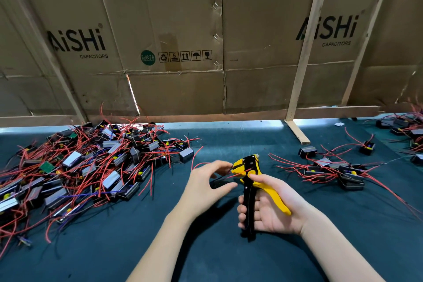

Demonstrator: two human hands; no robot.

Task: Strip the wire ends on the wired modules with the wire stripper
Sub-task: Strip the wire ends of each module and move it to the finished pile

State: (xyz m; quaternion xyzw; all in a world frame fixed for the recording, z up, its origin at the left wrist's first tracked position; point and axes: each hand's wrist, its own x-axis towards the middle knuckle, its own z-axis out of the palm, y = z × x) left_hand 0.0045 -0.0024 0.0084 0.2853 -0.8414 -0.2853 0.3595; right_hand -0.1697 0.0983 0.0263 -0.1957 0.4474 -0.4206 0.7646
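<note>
Wire stripper (251, 181), two module piles (80, 167)

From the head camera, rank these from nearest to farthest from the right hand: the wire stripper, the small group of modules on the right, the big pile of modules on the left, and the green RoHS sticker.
1. Wire stripper: held in the right hand.
2. Small group of modules: on the mat, to the hand's right.
3. Big pile of modules: far left of the mat.
4. Green RoHS sticker: up on the cardboard wall behind.

left carton (75, 41): "AiSHi CAPACITORS"
right carton (327, 30): "AiSHi CAPACITORS"
green sticker (147, 57), frame centre: "RoHS 2.0"
handling symbols (185, 55): stacking box reads "5"
</note>
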